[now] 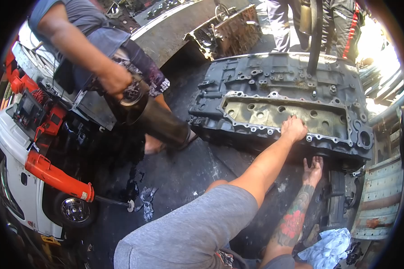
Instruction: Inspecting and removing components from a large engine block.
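A large dark engine block lies on the oily ground, with a lighter grey bolted plate facing up. My left hand is closed over the near rim of that plate, its arm reaching past my knee in grey shorts. My right hand, on a tattooed forearm, is pressed flat against the block's lower side with the fingers spread upward. Neither hand holds a tool.
Another person at upper left grips a dark cylinder with one hand. A white vehicle with red parts and a red-orange bar stand at left. More people's legs and a second block are behind. A blue-white rag lies at lower right.
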Demonstrator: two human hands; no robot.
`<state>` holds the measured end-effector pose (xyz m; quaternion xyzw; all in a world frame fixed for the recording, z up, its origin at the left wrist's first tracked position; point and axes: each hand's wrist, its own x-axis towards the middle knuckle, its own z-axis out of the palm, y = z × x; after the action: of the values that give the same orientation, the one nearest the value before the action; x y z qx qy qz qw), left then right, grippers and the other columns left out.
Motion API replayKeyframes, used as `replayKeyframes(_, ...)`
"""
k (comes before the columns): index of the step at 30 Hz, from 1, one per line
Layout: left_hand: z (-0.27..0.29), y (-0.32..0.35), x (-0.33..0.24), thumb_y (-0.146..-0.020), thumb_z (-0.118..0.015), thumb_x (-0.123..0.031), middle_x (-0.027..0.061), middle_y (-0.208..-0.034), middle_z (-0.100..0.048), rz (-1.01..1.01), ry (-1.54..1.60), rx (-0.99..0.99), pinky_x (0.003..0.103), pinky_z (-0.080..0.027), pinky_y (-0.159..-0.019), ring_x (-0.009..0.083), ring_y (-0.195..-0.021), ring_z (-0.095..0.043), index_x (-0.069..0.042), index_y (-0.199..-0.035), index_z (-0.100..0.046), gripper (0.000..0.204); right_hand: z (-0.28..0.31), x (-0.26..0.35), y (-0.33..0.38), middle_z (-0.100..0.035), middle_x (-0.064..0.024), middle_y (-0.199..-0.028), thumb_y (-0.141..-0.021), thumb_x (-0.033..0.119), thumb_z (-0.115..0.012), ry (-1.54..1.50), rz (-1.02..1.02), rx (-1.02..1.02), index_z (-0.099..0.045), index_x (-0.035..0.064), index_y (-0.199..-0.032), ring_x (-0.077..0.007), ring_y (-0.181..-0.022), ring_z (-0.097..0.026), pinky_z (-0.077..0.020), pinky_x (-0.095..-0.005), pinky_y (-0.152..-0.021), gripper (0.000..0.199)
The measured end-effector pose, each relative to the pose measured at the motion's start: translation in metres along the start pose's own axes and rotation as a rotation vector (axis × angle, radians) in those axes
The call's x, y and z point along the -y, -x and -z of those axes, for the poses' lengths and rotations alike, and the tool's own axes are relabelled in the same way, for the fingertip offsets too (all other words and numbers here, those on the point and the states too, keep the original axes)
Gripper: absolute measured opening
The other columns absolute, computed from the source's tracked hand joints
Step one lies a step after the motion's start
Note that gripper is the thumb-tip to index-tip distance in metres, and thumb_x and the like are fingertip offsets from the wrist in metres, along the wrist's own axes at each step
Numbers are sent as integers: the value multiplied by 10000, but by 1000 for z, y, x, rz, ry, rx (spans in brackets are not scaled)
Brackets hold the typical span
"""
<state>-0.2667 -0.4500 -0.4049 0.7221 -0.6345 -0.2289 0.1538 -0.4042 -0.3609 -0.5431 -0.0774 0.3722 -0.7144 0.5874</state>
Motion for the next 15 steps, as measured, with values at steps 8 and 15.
replayKeyframes(8,-1,-1,0,-882,-565,-346,129,-1382,-517,-1,-22,10,440,-373,-1094,306,-1336,-427,-123,-1151,-702,376,5,-3,-4,-251,-132,-1547,-840,1,-446,-9,-2,-5,-248,60,-1506,-267,-1450,-246,-437,-566,-1012,697)
replayKeyframes(15,2,0,0,-884,-577,-354,124,-1386,-513,-1,-33,32,439,-374,-1093,302,-1327,-436,-130,-1161,-701,378,-1,-1,2,-302,-111,-1516,-847,19,-468,-7,-1,0,-260,54,-1496,-248,-1437,-282,-428,-543,-1018,682)
